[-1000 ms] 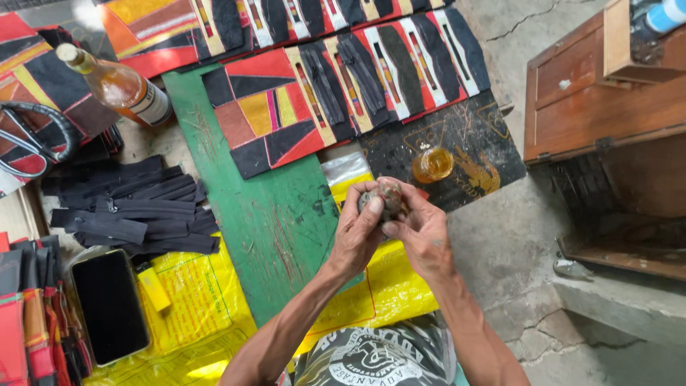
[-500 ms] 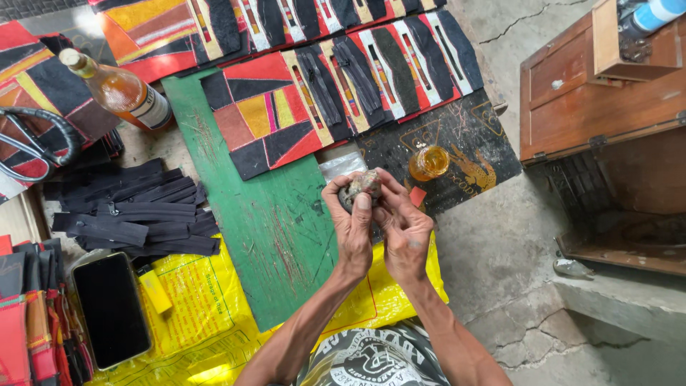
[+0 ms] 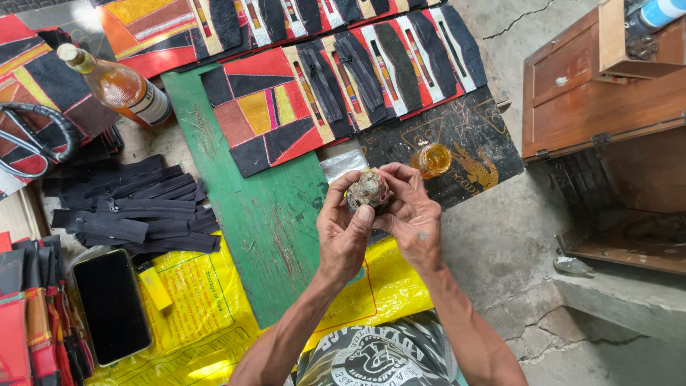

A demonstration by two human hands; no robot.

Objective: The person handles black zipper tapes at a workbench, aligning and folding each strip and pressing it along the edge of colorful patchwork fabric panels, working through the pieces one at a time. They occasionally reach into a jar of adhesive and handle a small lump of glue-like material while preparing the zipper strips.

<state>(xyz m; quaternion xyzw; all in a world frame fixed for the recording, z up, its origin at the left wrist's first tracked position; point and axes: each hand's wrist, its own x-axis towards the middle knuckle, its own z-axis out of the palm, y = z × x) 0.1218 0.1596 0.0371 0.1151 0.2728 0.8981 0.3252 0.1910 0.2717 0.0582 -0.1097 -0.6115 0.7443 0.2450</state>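
Note:
Both of my hands hold a small mottled brownish lump (image 3: 368, 189), like a crumpled ball, above the green board (image 3: 268, 214). My left hand (image 3: 344, 227) grips it from the left with the thumb pressed on its front. My right hand (image 3: 413, 214) cups it from the right, fingers curled around the top. A small cup of amber liquid (image 3: 432, 159) stands just beyond my right hand on a black printed sheet (image 3: 464, 143).
Red, yellow and black patchwork pieces (image 3: 286, 107) lie at the top. An amber bottle (image 3: 118, 86), scissors (image 3: 32, 139), black strips (image 3: 136, 211), a phone (image 3: 111, 307), a yellow lighter (image 3: 155, 287) and a yellow plastic bag (image 3: 207, 307) are at left. A wooden box (image 3: 600, 93) stands at right.
My hands have turned and worked the lump, lifting it slightly toward the cup; the left thumb now presses on its front.

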